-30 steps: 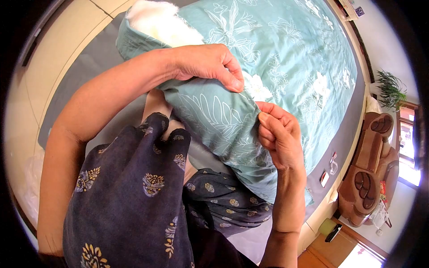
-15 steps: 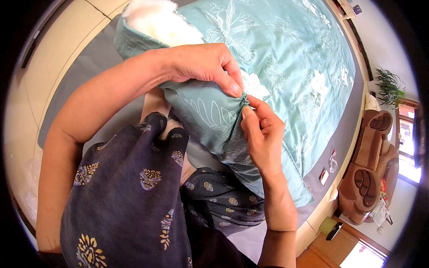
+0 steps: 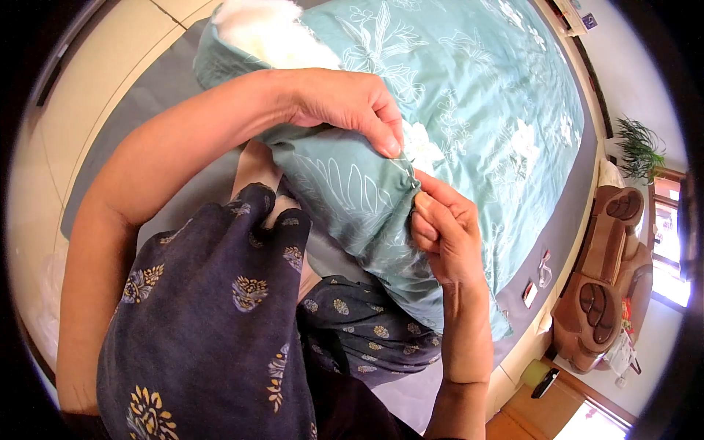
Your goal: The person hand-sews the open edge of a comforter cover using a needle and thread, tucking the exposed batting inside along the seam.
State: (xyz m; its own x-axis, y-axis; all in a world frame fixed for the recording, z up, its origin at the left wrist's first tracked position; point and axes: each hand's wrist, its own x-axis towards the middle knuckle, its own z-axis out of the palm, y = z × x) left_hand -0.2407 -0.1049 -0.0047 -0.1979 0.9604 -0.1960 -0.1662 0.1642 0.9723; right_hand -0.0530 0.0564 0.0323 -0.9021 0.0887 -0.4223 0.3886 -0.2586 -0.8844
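A teal quilt cover [image 3: 469,81] with white flower outlines spreads out before me, and white fluffy filling [image 3: 271,33] shows at its open end. My left hand [image 3: 356,110] reaches over from the left and pinches the cover's edge between thumb and forefinger. A little lower and to the right, my right hand [image 3: 451,227] is closed on the same edge, thumb against forefinger. Between the two hands runs a short, slightly gathered stretch of seam. Whether a needle or thread is in my fingers is too small to tell.
Beneath the cover lies a grey mat [image 3: 139,139] on a tiled floor [image 3: 95,81]. My knees, in dark patterned cloth [image 3: 213,293], are close below the hands. Glasses [image 3: 544,270] and a small red-and-white item [image 3: 529,293] lie at the right. Beyond stands a brown sofa [image 3: 601,271].
My right hand has moved right and down along the edge, away from the left hand. The gathered fabric between them is now stretched straighter. My left hand has barely moved.
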